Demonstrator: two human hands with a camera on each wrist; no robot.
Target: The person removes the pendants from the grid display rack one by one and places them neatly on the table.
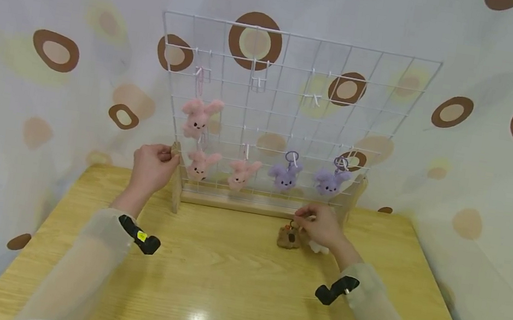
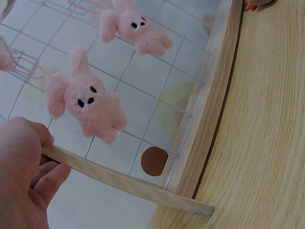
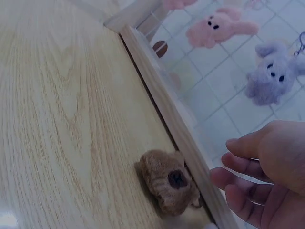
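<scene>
My left hand point(image 1: 150, 169) grips the top of the wooden side post point(image 2: 128, 182) at the left end of a white wire grid rack point(image 1: 271, 112). At the rack's lower right, my right hand point(image 1: 321, 225) hovers close by a brown plush keychain point(image 3: 164, 183) that lies on the table against the wooden base bar point(image 3: 157, 90). Its fingers point(image 3: 240, 195) are loosely bent, with nothing between them in the right wrist view. Partly hidden beneath this hand is a small white object point(image 1: 318, 248).
Three pink plush bunnies point(image 1: 199, 118) hang at the grid's left and centre. Two purple plush keychains point(image 1: 285, 176) hang lower right. White hooks point(image 1: 312, 99) stick out along the upper rows. A spotted cloth point(image 1: 70, 110) stands behind the wooden table point(image 1: 199, 278).
</scene>
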